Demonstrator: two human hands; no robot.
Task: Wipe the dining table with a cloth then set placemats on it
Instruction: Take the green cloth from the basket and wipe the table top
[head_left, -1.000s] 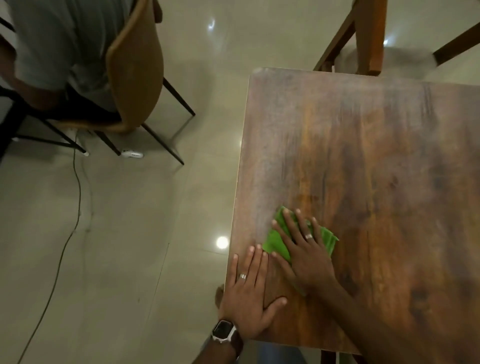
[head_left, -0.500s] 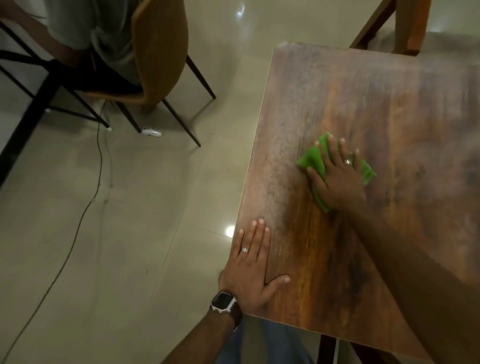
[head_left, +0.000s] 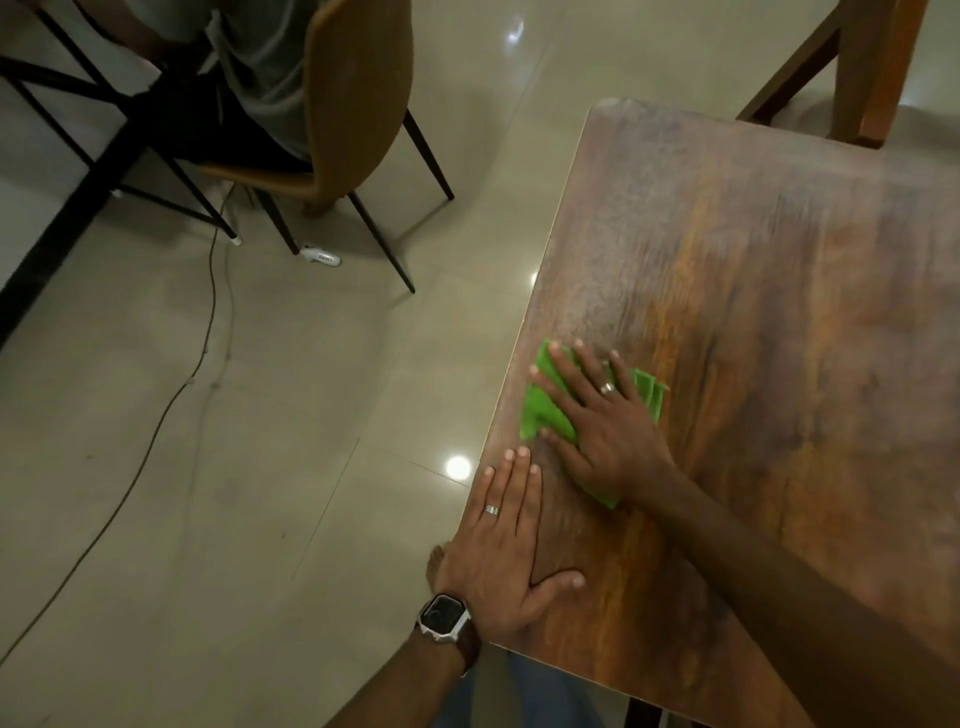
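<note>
The dark wooden dining table (head_left: 779, 291) fills the right of the view. A folded green cloth (head_left: 543, 410) lies on it close to the left edge. My right hand (head_left: 605, 421) presses flat on the cloth with its fingers spread, and most of the cloth is hidden under the palm. My left hand (head_left: 501, 551) rests flat on the table's near left corner, fingers straight, a watch on its wrist. No placemat is in view.
A person sits on a tan chair (head_left: 343, 109) with thin black legs at the upper left. A cable (head_left: 171, 395) runs across the tiled floor beside a small white object (head_left: 322, 255). A wooden chair (head_left: 852, 73) stands at the table's far side.
My right hand has pulled the cloth back toward me and to the left edge, after pushing it farther out over the table. My left hand has stayed on the corner.
</note>
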